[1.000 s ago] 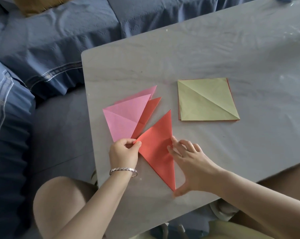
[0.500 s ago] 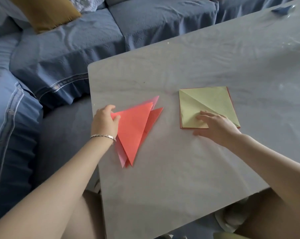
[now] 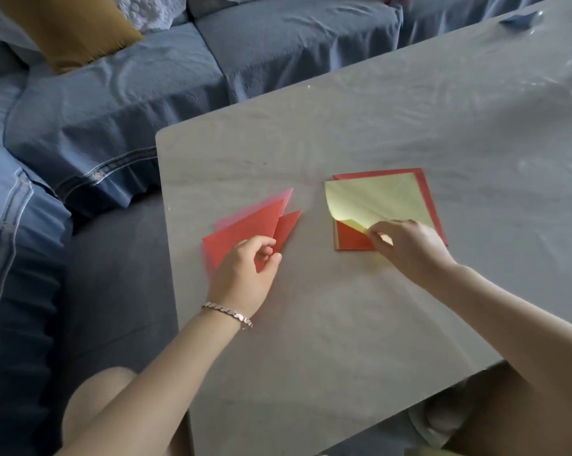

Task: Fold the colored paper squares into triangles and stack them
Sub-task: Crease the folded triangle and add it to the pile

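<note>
You have a few folded triangles [image 3: 251, 222] stacked at the table's [image 3: 344, 340] left under your left hand [image 3: 245, 271], its curled fingers' grip unclear, while your right hand [image 3: 409, 248] pinches the yellow sheet's [image 3: 376, 202] near corner, lifting it off the unfolded red squares [image 3: 352, 241].

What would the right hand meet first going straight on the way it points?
Probably the folded triangles, at their tips, past a strip of bare table; its height above them is unclear.
</note>
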Action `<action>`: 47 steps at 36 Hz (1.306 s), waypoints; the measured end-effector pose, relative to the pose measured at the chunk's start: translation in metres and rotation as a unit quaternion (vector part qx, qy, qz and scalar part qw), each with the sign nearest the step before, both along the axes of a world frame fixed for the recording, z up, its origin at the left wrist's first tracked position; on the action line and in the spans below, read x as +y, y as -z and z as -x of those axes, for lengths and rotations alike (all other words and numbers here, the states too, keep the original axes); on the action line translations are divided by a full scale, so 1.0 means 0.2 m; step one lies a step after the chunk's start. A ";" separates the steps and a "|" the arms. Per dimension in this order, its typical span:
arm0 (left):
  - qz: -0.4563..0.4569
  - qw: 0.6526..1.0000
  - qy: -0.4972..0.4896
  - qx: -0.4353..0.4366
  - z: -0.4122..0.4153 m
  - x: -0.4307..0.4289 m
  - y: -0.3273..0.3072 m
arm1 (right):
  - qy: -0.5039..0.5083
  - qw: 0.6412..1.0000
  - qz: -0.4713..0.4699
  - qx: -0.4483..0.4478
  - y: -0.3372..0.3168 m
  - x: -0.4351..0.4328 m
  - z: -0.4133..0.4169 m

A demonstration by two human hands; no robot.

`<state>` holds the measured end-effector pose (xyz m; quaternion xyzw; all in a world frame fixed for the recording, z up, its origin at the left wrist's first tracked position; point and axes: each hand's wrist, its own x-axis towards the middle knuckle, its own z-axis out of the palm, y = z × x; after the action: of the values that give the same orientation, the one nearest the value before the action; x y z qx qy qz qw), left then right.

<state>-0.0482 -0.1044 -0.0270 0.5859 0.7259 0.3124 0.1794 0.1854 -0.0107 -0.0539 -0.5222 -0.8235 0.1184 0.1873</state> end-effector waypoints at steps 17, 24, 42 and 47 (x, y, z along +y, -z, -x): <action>0.254 0.937 -0.148 -0.188 0.06 0.04 -0.01 | -0.233 0.951 0.121 0.162 -0.04 -0.36 -0.06; 0.342 0.919 -0.069 -0.184 0.02 0.00 -0.02 | -0.228 0.946 0.182 0.141 -0.09 -0.36 -0.06; 0.149 0.974 0.009 -0.169 -0.03 -0.14 -0.02 | -0.002 0.923 0.231 0.307 -0.15 -0.30 0.01; 0.175 0.956 0.047 -0.231 -0.04 -0.18 -0.04 | 0.039 0.895 0.270 0.352 -0.18 -0.31 0.04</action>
<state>-0.0403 -0.1406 -0.0184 0.4907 0.6796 0.2986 0.4563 0.1783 -0.0722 -0.0176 -0.5083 -0.6191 0.5053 0.3210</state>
